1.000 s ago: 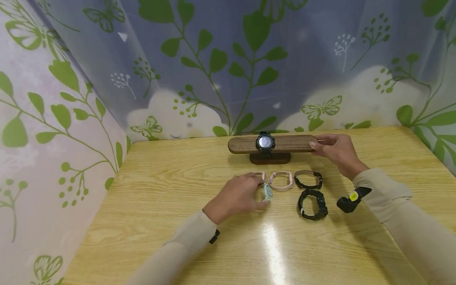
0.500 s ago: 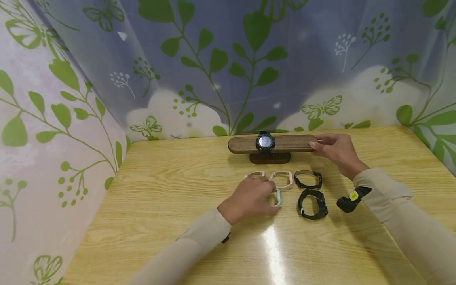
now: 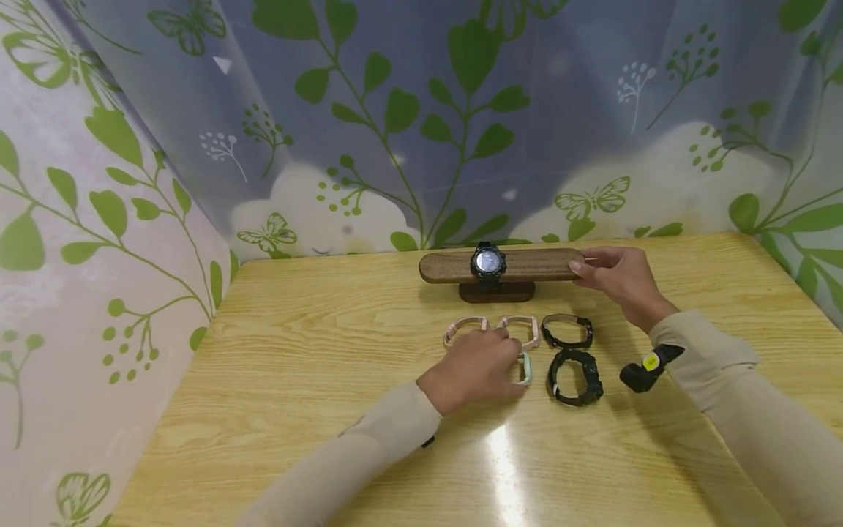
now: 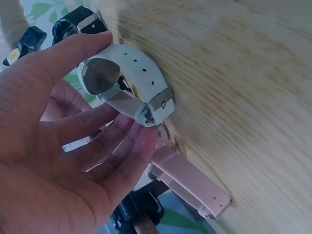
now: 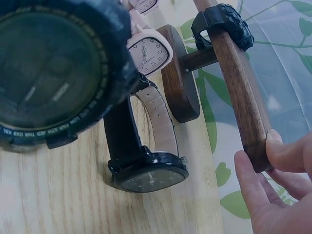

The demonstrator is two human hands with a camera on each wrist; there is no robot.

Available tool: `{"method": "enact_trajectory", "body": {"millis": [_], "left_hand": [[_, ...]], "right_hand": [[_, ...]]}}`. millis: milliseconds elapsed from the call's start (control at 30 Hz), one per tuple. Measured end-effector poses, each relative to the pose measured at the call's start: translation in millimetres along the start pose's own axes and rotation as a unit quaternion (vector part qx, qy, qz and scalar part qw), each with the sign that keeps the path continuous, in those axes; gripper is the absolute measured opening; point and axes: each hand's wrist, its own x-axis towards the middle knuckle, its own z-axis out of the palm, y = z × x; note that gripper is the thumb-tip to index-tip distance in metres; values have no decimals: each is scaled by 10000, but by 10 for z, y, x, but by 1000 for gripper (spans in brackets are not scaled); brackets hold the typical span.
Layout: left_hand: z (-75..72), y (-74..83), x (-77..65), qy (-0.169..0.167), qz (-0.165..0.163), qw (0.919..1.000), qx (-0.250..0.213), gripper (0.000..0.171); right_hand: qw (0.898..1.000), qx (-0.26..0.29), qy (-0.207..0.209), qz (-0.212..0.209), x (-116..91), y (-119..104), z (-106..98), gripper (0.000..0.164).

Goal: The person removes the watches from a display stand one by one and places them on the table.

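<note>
My left hand [image 3: 476,369] pinches a mint-green watch [image 4: 146,73] between thumb and fingertips. In the left wrist view its buckled strap forms a loop, and the case back faces the camera. My right hand [image 3: 622,284] grips the right end of a wooden bar stand [image 3: 543,265] between thumb and fingers. Around the middle of that bar sits a black round-faced watch [image 3: 488,261]. Behind my left hand lie two pink watches, the right pink watch [image 3: 535,334] partly covered by my fingers. The left pink watch [image 4: 187,178] shows its strap in the left wrist view.
Right of the mint watch, a chunky black watch [image 3: 594,377] stands on its side on the wooden table [image 3: 296,366]. Behind it is a slimmer black-strapped watch [image 5: 151,178]. A leaf-patterned curtain [image 3: 369,110] hangs behind the table.
My left hand has moved right along the table with the mint-green watch, closer to the chunky black watch. The left pink watch is more uncovered. My right hand keeps its hold on the stand.
</note>
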Motion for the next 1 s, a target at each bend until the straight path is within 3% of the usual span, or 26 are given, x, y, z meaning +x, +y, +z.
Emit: {"method": "enact_trajectory", "body": {"millis": [433,767,1000], "left_hand": [[36,90,81,-24,-3,10000,50,36],[18,82,51,-16,-71,9999,-88,34],[-73,41,-20,91,-50,9999,122,48]], "right_hand": [[10000,-23,-30,-39,13,17,-8,60],[10000,-16,0,-48,17,28,-7,59],[10000,-11,-3,-27,17,27,-5,59]]}}
